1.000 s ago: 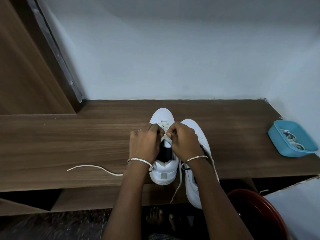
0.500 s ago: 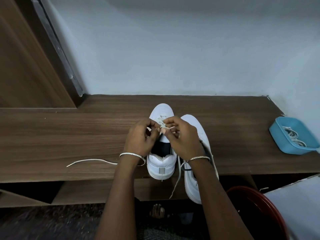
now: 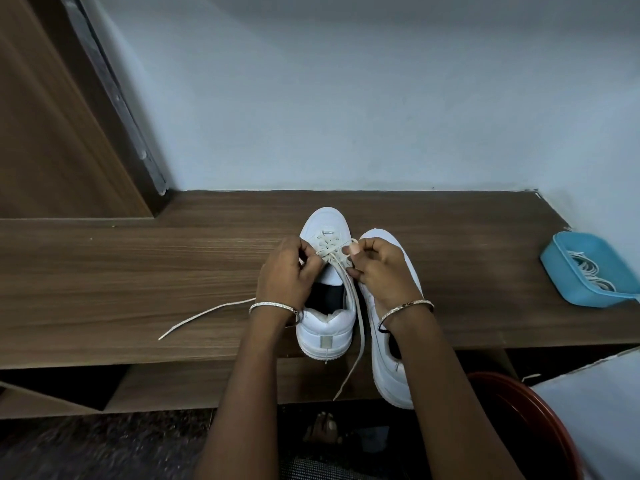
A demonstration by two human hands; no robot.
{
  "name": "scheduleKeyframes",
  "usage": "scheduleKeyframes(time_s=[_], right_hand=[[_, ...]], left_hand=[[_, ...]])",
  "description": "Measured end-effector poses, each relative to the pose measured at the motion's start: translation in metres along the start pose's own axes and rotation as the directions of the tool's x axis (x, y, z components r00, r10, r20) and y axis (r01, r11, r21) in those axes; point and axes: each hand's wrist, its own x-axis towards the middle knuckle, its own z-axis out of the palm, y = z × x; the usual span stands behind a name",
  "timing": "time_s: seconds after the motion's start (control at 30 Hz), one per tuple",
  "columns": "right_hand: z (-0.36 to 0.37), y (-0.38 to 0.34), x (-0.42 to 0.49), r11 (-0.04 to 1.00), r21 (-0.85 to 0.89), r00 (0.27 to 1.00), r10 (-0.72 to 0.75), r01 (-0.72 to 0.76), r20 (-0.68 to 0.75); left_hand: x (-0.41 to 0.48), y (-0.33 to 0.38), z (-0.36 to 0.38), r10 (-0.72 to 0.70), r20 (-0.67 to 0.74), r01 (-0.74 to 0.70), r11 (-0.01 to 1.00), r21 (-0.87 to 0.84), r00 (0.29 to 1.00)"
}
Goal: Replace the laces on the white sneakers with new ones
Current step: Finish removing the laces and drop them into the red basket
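Observation:
Two white sneakers stand toe-away on the wooden bench: the left sneaker (image 3: 325, 327) and the right sneaker (image 3: 388, 362), whose heel overhangs the front edge. A cream lace (image 3: 332, 252) crosses the left sneaker's upper eyelets. My left hand (image 3: 285, 271) has its fingers curled at the left eyelets, apparently pinching the lace. My right hand (image 3: 375, 268) pinches the lace at the right eyelets. One loose lace end (image 3: 204, 317) trails left across the bench; the other (image 3: 353, 358) hangs between the shoes over the edge.
A blue tray (image 3: 568, 282) holding several white laces sits at the bench's right end. A red-brown bin (image 3: 526, 420) stands below right, beside a white surface. A wooden panel rises at the left. My foot (image 3: 322, 427) shows on the floor.
My hands have spread apart from the middle of the left sneaker to its two sides, exposing the crossed lace. The left lace end now lies straighter and slanted across the bench.

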Motion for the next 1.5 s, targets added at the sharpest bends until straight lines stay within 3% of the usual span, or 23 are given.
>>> scheduleKeyframes(time_s=[0.13, 0.23, 0.3, 0.4, 0.5, 0.6, 0.73, 0.8, 0.87, 0.9, 0.97, 1.03, 1.07, 1.13, 1.17, 1.23, 1.3, 1.37, 1.5], right_hand=[[0.001, -0.011, -0.005, 0.975, 0.219, 0.998, 0.032, -0.045, 0.062], [-0.003, -0.017, -0.007, 0.917, 0.381, 0.991, 0.089, -0.122, 0.102], [-0.01, -0.021, -0.008, 0.849, 0.499, 0.984, 0.129, -0.175, 0.126], [-0.02, -0.026, -0.01, 0.765, 0.615, 0.982, 0.141, -0.189, 0.127], [-0.034, -0.03, -0.01, 0.649, 0.75, 0.991, 0.113, -0.126, 0.069], [-0.053, -0.031, -0.005, 0.554, 0.831, 0.995, 0.097, -0.042, -0.015], [-0.077, -0.027, 0.002, 0.546, 0.838, 0.986, 0.131, 0.018, -0.107], [-0.087, -0.021, 0.006, 0.554, 0.831, 0.97, 0.172, 0.049, -0.171], [-0.096, -0.013, 0.013, 0.661, 0.747, 0.934, 0.225, 0.063, -0.278], [-0.099, -0.009, 0.016, 0.776, 0.628, 0.907, 0.219, 0.061, -0.359], [-0.099, 0.0, 0.018, 0.991, 0.134, 0.842, 0.093, -0.026, -0.531], [-0.092, 0.007, 0.015, 0.911, -0.394, 0.793, -0.148, -0.123, -0.591], [-0.086, 0.007, 0.012, 0.848, -0.526, 0.79, -0.275, -0.07, -0.548], [-0.071, -0.001, 0.008, 0.806, -0.572, 0.837, -0.414, 0.153, -0.358], [-0.061, -0.007, 0.006, 0.804, -0.54, 0.881, -0.42, 0.251, -0.217], [-0.041, -0.013, 0.001, 0.759, -0.53, 0.915, -0.392, 0.378, 0.09], [-0.024, -0.013, -0.003, 0.672, -0.591, 0.895, -0.346, 0.447, 0.283], [-0.017, -0.012, -0.006, 0.606, -0.667, 0.901, -0.308, 0.433, 0.305], [-0.023, -0.013, -0.004, 0.635, -0.696, 0.942, -0.253, 0.335, 0.223]], left_hand=[[0.001, -0.001, -0.001, 0.026, -0.029, -0.029, 0.99, -0.138, 0.999], [0.001, -0.001, -0.001, 0.137, 0.001, -0.136, 0.985, -0.111, 0.991], [0.002, -0.002, 0.001, 0.139, -0.029, -0.142, 0.982, -0.123, 0.99], [0.002, -0.002, 0.004, 0.002, -0.052, -0.016, 0.964, -0.266, 0.999], [0.003, -0.001, 0.002, -0.134, 0.042, 0.139, 0.892, -0.43, 0.99], [0.005, 0.007, -0.006, -0.297, 0.092, 0.283, 0.702, -0.654, 0.95], [0.008, 0.0, -0.023, -0.445, -0.04, 0.257, 0.585, -0.769, 0.895], [0.009, -0.005, -0.029, -0.533, -0.037, 0.264, 0.477, -0.838, 0.845], [0.012, -0.018, -0.033, -0.673, -0.017, 0.298, 0.35, -0.888, 0.74], [0.012, -0.022, -0.035, -0.739, -0.028, 0.331, 0.335, -0.882, 0.673], [0.01, -0.03, -0.036, -0.798, -0.147, 0.469, 0.48, -0.741, 0.585], [0.003, -0.03, -0.032, -0.722, -0.367, 0.56, 0.689, -0.46, 0.587], [0.0, -0.027, -0.031, -0.608, -0.481, 0.526, 0.792, -0.311, 0.631], [-0.001, -0.022, -0.032, -0.279, -0.592, 0.296, 0.953, -0.072, 0.756], [0.001, -0.022, -0.031, -0.122, -0.561, 0.136, 0.991, -0.016, 0.819], [0.001, -0.014, -0.028, 0.07, -0.378, -0.099, 0.993, -0.058, 0.923], [-0.004, -0.004, -0.021, 0.153, -0.147, -0.172, 0.977, -0.129, 0.977], [-0.007, -0.001, -0.016, 0.168, 0.015, -0.165, 0.98, -0.114, 0.986], [-0.002, -0.014, -0.015, 0.12, 0.078, -0.115, 0.992, -0.06, 0.99]])
